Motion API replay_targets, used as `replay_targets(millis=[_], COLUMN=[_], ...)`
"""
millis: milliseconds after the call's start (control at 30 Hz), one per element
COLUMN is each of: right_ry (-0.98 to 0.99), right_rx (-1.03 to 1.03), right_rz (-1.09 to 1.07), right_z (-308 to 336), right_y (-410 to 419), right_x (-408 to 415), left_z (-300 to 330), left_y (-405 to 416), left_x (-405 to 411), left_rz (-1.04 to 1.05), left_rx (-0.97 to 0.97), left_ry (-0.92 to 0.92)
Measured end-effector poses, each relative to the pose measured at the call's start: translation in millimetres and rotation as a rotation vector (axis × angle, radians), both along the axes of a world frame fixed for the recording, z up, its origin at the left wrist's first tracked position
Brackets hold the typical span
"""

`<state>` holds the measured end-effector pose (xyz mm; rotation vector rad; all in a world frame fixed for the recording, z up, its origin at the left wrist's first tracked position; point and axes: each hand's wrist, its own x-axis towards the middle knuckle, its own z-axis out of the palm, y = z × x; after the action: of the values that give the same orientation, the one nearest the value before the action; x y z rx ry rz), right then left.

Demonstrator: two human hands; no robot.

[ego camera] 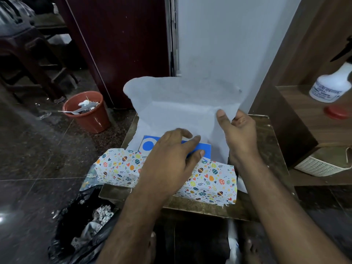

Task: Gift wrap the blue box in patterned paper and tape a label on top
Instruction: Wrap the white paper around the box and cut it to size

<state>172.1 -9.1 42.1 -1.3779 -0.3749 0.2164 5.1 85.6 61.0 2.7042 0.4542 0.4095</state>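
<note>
Box [202,148] position: blue box sits mid-sheet on the patterned paper [209,180], on a small brown table [266,149]. Near flap already folded up against the box, print side out. Left hand [171,159] presses flat on the box top, fingers nearly straight, holding nothing. Right hand [236,130] pinches the far flap's edge — thumb in front, fingers behind — white underside lifted upright.

Risk, as judged: far flap looks limp and curling; pulled over unevenly, it could crease or land skewed. If the left hand eases off, the box may slide and the near fold loosen. No tape or label visible.

Surroundings: dark polished floor, orange bin [86,111] of scraps at left, black bag [85,225] below, spray bottle [331,84] on a shelf at right.
</note>
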Motion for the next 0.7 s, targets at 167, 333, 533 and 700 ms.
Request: replay_targets(millis=[167,333,533,700], right_ry=[-0.081,-0.274,-0.497,-0.455], right_rx=[0.053,0.034,-0.038,0.024], right_rz=[0.073,0.146,0.262,0.224], right_z=[26,51,52,44], right_y=[-8,-25,-49,-60], right_x=[-11,-30,-44,-58], left_z=[1,5,6,2], left_y=[-15,-31,-38,-36], left_x=[-1,-6,-9,-9], left_rz=[0.206,0.299,0.354,0.370], left_rx=[0.141,0.263,0.387,0.446], left_ry=[-0.256,-0.515,-0.574,-0.556])
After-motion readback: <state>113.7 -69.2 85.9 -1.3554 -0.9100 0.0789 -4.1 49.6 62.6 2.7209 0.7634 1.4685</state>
